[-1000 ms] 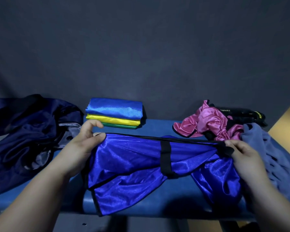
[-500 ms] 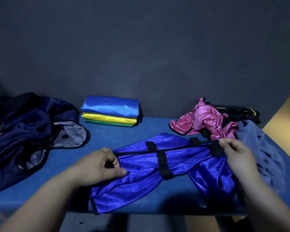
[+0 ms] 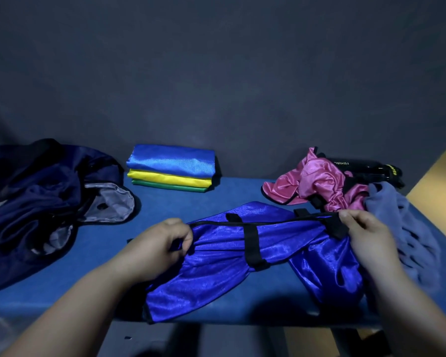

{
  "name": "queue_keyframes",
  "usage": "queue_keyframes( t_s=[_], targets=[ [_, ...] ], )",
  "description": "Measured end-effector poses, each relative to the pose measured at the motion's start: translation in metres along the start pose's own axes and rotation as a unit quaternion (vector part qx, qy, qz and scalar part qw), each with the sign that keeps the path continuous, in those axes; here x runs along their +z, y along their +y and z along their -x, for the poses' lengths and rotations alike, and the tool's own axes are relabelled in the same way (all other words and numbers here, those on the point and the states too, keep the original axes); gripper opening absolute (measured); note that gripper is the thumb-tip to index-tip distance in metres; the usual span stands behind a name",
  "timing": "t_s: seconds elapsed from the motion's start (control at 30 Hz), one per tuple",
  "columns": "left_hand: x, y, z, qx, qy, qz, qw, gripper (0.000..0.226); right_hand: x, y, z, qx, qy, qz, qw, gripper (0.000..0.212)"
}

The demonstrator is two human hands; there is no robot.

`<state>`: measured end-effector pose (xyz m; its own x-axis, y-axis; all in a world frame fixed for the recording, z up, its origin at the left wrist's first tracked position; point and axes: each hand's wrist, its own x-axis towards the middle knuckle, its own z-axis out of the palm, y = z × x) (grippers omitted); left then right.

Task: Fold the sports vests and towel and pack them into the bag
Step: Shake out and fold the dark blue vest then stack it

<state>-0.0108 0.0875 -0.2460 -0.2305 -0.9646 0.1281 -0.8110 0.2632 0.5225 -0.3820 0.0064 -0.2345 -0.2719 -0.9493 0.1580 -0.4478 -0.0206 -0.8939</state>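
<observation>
A shiny royal-blue sports vest (image 3: 216,274) with black trim lies bunched across the front of the blue bench (image 3: 180,204). My left hand (image 3: 162,243) grips its left end, fingers curled round the fabric. My right hand (image 3: 363,230) pinches the black trim at its right end, and the edge is stretched taut between them. A folded stack of blue, yellow and green vests (image 3: 171,167) sits at the back. A crumpled pink vest (image 3: 312,181) lies at the back right, beside a grey-blue towel (image 3: 402,222). The dark navy bag (image 3: 36,202) lies open at the left.
A black bottle-like object (image 3: 366,167) with white lettering lies behind the pink vest. A dark wall rises right behind the bench. The bench's front edge runs just below the vest, with floor beneath and a yellowish surface at the far right.
My left hand has closed on the vest's left end and drawn it toward me and rightward. The vest has been lowered onto the bench; my right hand keeps its pinch.
</observation>
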Motion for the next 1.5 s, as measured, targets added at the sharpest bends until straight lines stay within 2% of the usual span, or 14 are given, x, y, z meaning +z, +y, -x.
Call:
queue_keyframes(
  t_s=[0.2, 0.3, 0.4, 0.43, 0.57, 0.63, 0.73, 0.8, 1.03, 1.13, 1.23, 1.3, 1.4, 1.5],
  targets=[
    [0.001, 0.008, 0.002, 0.017, -0.07, 0.012, 0.997, 0.033, 0.001, 0.004, -0.002, -0.001, -0.002, -0.003, 1.0, 0.008],
    [0.002, 0.011, 0.004, 0.002, -0.124, 0.008, 0.992, 0.01, 0.001, 0.005, -0.003, 0.002, -0.004, -0.007, 1.0, 0.01],
    [0.0, 0.014, 0.005, -0.024, -0.16, -0.043, 0.986, 0.059, 0.0, 0.004, -0.002, 0.003, -0.001, -0.01, 1.0, 0.008],
    [0.001, 0.016, 0.006, -0.022, -0.166, -0.057, 0.984, 0.06, 0.0, 0.004, -0.002, 0.002, -0.001, -0.008, 1.0, 0.007],
    [0.006, 0.012, 0.005, -0.004, -0.133, -0.046, 0.99, 0.02, 0.0, 0.003, -0.002, 0.004, -0.001, -0.002, 1.0, 0.008],
    [0.006, 0.009, 0.003, -0.017, -0.132, 0.008, 0.991, 0.012, 0.0, 0.002, -0.001, 0.003, -0.002, 0.002, 1.0, 0.01],
    [-0.003, 0.01, 0.004, -0.03, -0.126, 0.108, 0.986, 0.035, -0.001, 0.002, -0.001, 0.007, -0.003, 0.003, 1.0, 0.012],
    [-0.01, 0.009, 0.003, -0.038, -0.117, 0.136, 0.983, 0.026, -0.001, 0.001, 0.0, 0.009, -0.005, 0.003, 1.0, 0.012],
    [-0.005, -0.004, 0.002, -0.032, -0.078, -0.008, 0.996, 0.028, 0.001, 0.001, 0.0, -0.006, -0.009, 0.001, 1.0, 0.009],
    [-0.004, -0.001, 0.0, -0.033, -0.03, -0.001, 0.999, 0.032, 0.001, 0.001, -0.001, -0.009, -0.011, 0.002, 1.0, 0.008],
    [-0.004, 0.004, 0.0, -0.009, -0.048, -0.006, 0.999, 0.043, 0.002, 0.002, -0.001, -0.008, -0.009, -0.001, 1.0, 0.008],
    [-0.003, 0.007, 0.001, -0.006, -0.07, -0.016, 0.997, 0.037, 0.002, 0.003, -0.001, -0.009, -0.011, 0.0, 1.0, 0.009],
    [-0.004, 0.013, 0.003, -0.036, -0.085, 0.0, 0.996, 0.009, 0.002, 0.004, -0.001, -0.012, -0.01, 0.003, 1.0, 0.009],
    [-0.003, 0.014, 0.006, -0.062, -0.121, -0.033, 0.99, 0.05, 0.002, 0.003, -0.001, -0.013, -0.008, 0.002, 1.0, 0.008]
  ],
)
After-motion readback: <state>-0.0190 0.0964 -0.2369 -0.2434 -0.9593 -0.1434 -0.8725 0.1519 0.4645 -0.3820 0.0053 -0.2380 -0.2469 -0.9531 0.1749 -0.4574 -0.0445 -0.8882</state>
